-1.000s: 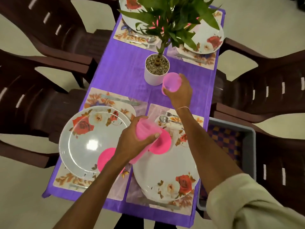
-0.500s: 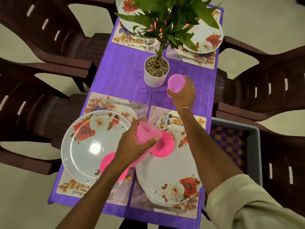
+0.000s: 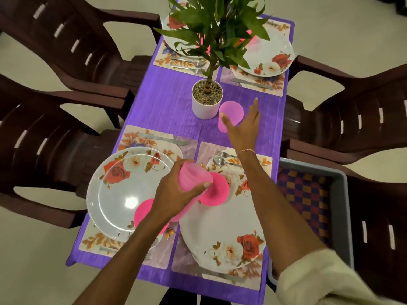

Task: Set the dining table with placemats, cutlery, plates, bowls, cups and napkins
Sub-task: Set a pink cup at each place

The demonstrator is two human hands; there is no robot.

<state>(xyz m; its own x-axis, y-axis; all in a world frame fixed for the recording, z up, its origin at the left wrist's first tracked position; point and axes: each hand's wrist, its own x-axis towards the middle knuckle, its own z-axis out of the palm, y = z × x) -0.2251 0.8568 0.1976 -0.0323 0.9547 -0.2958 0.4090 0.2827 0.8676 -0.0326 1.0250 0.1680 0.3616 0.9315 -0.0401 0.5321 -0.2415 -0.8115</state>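
Chairs (image 3: 55, 53) of dark brown plastic are standing along the left side of the table, which is wearing a purple cloth (image 3: 167, 102). On the near left placemat (image 3: 97, 241) a rose-patterned plate (image 3: 123, 190) is lying, with a knife (image 3: 163, 139) above it and a pink bowl (image 3: 145, 213) sitting at its lower right edge, partly hidden by the left forearm.

The left hand (image 3: 176, 194) is hovering between the two near plates and gripping a tilted stack of pink cups (image 3: 191, 176), fingers and thumb curling around it. Just behind the stack a second pink bowl (image 3: 218, 192) is resting on the near right plate (image 3: 220, 238), whose placemat (image 3: 206, 148) is also carrying a fork and spoon (image 3: 221, 160) at its far end.

At the table's middle a leafy plant in a white pot (image 3: 206, 106) is standing, and a single pink cup (image 3: 231, 115) is sitting on the cloth just beside the pot's right side. The right hand (image 3: 244, 126) is spreading out flat-fingered over it, gripping nothing, the thumb touching the cup's near side.

Beyond the plant, two more flowered plates (image 3: 272, 53) are lying on their mats, pink showing through the leaves.

To the right of the table a grey tub (image 3: 343, 216) lined with chequered cloth is sitting on a chair.
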